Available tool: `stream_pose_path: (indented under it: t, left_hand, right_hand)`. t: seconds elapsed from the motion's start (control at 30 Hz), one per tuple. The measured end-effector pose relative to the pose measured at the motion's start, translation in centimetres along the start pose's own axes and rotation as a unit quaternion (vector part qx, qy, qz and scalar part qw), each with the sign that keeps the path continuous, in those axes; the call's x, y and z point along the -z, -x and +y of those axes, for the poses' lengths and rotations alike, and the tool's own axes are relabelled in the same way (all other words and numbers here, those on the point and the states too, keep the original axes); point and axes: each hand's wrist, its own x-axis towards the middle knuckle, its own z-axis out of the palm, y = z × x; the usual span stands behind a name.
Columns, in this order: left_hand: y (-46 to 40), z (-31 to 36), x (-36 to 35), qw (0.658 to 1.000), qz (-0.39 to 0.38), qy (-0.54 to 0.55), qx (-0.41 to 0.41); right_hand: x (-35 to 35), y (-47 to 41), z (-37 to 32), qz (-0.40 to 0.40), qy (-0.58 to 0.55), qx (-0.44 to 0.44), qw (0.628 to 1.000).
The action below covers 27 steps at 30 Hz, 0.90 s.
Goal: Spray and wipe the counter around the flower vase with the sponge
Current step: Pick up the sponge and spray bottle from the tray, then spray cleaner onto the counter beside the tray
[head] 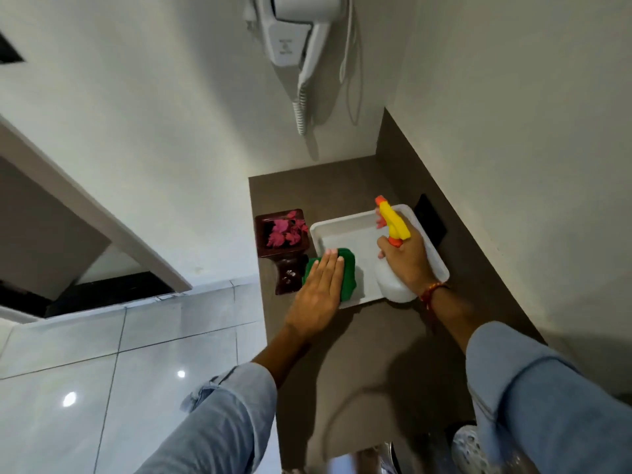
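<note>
A dark red square vase (pixel 270 249) holding pink flowers (pixel 285 229) stands at the left edge of the brown counter (pixel 359 340). My left hand (pixel 319 289) lies flat, fingers together, on a green sponge (pixel 347 277) that rests across the near left corner of a white tray (pixel 345 239), right beside the vase. My right hand (pixel 408 260) grips a white spray bottle (pixel 393 282) with a yellow and orange trigger head (pixel 393 220), held over the tray's right side, nozzle pointing away from me.
A white wall-mounted hair dryer (pixel 301 32) with a coiled cord hangs above the counter's far end. A black socket plate (pixel 431 217) sits on the right backsplash. Glossy floor tiles (pixel 102 371) lie left of the counter. Blurred objects crowd the near edge.
</note>
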Motion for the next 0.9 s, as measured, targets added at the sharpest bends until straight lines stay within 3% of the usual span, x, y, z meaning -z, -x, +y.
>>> stream_pose_path:
  t: [0.23,0.43,0.7,0.9]
  left_hand:
    - [11.4,-3.5,5.3,0.992,-0.065,-0.03,0.103]
    - [15.8,-5.6,7.0,0.981,-0.067,-0.049,0.178]
    - [16.6,-6.2,6.8,0.981,-0.077,-0.064,0.166]
    - [14.7,-6.0,7.6,0.984,-0.07,-0.056,0.154]
  right_hand:
    - [-6.8,9.8,-3.8,-0.02,-0.009,-0.062,0.998]
    - [-12.9,14.6,-4.1,-0.015,0.029,-0.118,0.992]
    - [-14.2,16.1,-3.5,0.02,0.068,-0.178,0.981]
    - [-12.6,15.2,-2.7,-0.008,0.008,-0.197,0.98]
